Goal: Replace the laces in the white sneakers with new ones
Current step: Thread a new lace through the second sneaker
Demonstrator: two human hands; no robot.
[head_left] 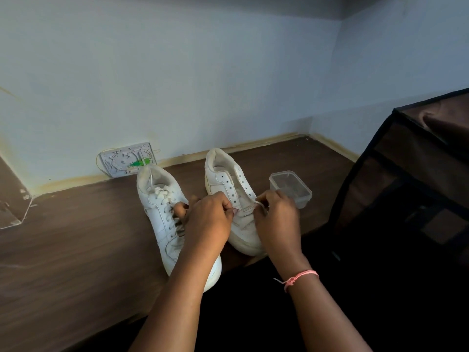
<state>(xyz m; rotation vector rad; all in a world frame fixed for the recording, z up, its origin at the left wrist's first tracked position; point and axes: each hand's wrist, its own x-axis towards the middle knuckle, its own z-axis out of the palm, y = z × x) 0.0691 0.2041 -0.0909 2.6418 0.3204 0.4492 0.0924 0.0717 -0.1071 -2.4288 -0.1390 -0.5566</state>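
Our hands hide the toe eyelets of the right sneaker (236,199); the left hand (208,219) and right hand (276,219) each pinch an end of one lace (258,204) there. We count two sneakers on the bench (76,250); the left sneaker (165,214) is laced. A clear plastic tub (290,188) sits beside them.

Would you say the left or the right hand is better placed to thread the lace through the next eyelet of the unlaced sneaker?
Probably the right hand: it pinches the lace beside the unlaced sneaker.
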